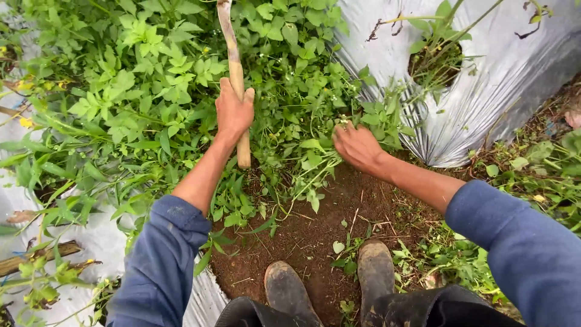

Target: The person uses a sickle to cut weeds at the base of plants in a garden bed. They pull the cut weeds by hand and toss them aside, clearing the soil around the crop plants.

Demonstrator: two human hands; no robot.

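My left hand (233, 112) grips a pale wooden tool handle (234, 72) that runs up out of the top of the view; its lower end sticks out below my fist. The tool's head is hidden in the green weeds (151, 91). My right hand (357, 147) reaches into the weeds at the edge of the bare brown soil (315, 230), fingers curled around leafy stems (318, 163). Both arms wear blue sleeves.
Silver plastic mulch sheet (484, 91) covers the bed at the right, with a planting hole (436, 60) holding thin plants. More silver sheet (91, 242) lies at lower left. My two muddy boots (290, 290) stand on the soil. Cut weeds (532, 169) lie at the right.
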